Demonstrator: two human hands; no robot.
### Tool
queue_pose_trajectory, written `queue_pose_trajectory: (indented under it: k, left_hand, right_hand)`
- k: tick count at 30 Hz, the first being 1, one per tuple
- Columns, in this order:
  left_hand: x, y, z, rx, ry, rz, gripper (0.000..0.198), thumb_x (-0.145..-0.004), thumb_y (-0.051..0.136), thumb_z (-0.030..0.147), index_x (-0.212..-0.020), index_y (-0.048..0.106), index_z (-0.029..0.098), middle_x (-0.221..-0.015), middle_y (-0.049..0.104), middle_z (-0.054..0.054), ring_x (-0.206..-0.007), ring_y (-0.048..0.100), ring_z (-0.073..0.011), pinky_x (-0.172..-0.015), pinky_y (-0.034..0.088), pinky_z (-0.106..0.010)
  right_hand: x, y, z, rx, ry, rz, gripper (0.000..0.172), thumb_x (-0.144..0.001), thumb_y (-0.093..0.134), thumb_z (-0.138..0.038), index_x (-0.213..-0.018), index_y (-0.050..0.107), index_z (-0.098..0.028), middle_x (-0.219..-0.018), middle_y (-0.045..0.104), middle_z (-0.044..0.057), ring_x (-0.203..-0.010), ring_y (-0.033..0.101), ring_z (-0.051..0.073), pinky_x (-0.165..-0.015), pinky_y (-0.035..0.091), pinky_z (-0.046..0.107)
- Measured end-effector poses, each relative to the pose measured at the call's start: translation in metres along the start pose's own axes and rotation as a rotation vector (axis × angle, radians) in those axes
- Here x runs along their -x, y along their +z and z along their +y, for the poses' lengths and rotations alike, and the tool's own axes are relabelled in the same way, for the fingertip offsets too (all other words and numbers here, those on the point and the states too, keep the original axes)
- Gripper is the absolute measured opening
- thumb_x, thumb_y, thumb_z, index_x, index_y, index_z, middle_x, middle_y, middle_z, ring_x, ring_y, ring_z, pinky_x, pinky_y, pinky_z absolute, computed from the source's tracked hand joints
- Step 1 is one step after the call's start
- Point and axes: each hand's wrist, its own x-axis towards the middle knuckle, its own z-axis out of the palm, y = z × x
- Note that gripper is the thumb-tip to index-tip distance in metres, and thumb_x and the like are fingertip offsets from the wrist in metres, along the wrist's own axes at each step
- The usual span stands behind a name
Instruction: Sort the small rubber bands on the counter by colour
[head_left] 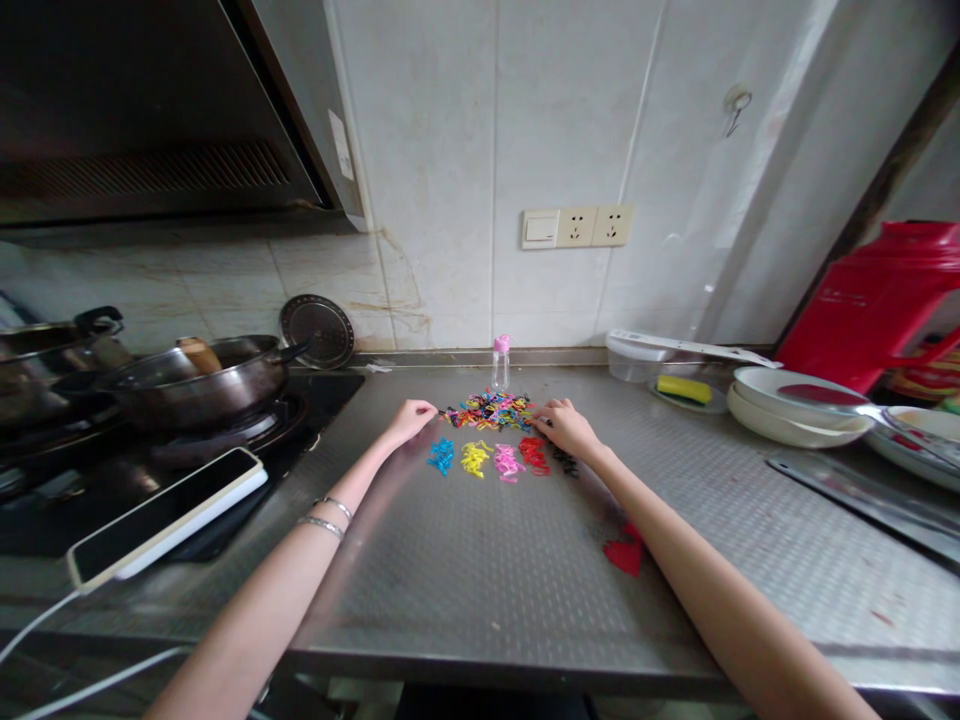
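Note:
A mixed heap of small coloured elastic bands (489,410) lies on the steel counter (480,560). In front of it sit sorted little piles: blue (442,456), yellow (475,458), pink (508,462), red (534,454) and black (565,462). My left hand (409,418) rests at the heap's left edge with its fingers curled in a pinch. My right hand (564,426) touches the heap's right edge, fingers bent onto the bands. What either hand grips is too small to make out.
A small clear bottle with a pink cap (500,364) stands behind the heap. A phone on a white power bank (166,513) lies at the left by a stove with a pan (196,382). Bowls (795,412), a sponge (684,389) and a red thermos (874,303) are at the right.

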Motion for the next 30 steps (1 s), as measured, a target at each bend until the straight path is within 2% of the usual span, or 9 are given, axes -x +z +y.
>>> queue_pose_trajectory:
  k: [5, 12, 18, 30]
  left_hand:
    - [0.0012, 0.0, 0.0004, 0.002, 0.012, 0.004, 0.022, -0.07, 0.051, 0.026, -0.075, 0.067, 0.011, -0.062, 0.064, -0.003, -0.052, 0.053, -0.0111, -0.052, 0.04, -0.021]
    - [0.0014, 0.0005, -0.0004, -0.026, 0.031, -0.001, 0.024, -0.071, 0.05, 0.027, -0.075, 0.067, 0.011, -0.063, 0.065, -0.004, -0.052, 0.053, -0.0112, -0.055, 0.04, -0.022]
    - [0.0026, -0.0001, 0.0015, -0.028, 0.031, -0.005, 0.025, -0.072, 0.049, 0.027, -0.076, 0.067, 0.01, -0.061, 0.064, -0.004, -0.052, 0.053, -0.0111, -0.055, 0.04, -0.022]
    - [0.0029, 0.0003, 0.0006, -0.019, 0.027, -0.02, 0.022, -0.071, 0.05, 0.024, -0.073, 0.067, 0.011, -0.06, 0.064, -0.003, -0.054, 0.054, -0.0119, -0.054, 0.04, -0.021]
  right_hand:
    - [-0.0009, -0.0029, -0.0002, -0.033, -0.009, 0.05, 0.023, -0.081, 0.048, -0.034, -0.089, 0.066, -0.023, -0.095, 0.059, 0.005, -0.09, 0.047, 0.018, -0.075, 0.039, 0.025]
    - [-0.0013, -0.0046, -0.0022, -0.068, 0.011, 0.077, 0.026, -0.083, 0.045, -0.035, -0.094, 0.065, -0.022, -0.094, 0.059, 0.006, -0.089, 0.048, 0.017, -0.075, 0.038, 0.024]
    - [-0.0024, -0.0031, -0.0031, -0.142, 0.031, 0.113, 0.028, -0.083, 0.044, -0.038, -0.09, 0.066, -0.021, -0.094, 0.06, 0.006, -0.091, 0.049, 0.016, -0.077, 0.037, 0.024]
    - [-0.0071, 0.001, -0.0024, -0.264, 0.044, 0.167, 0.021, -0.077, 0.052, -0.034, -0.084, 0.067, -0.021, -0.091, 0.061, 0.005, -0.088, 0.052, 0.016, -0.079, 0.038, 0.026]
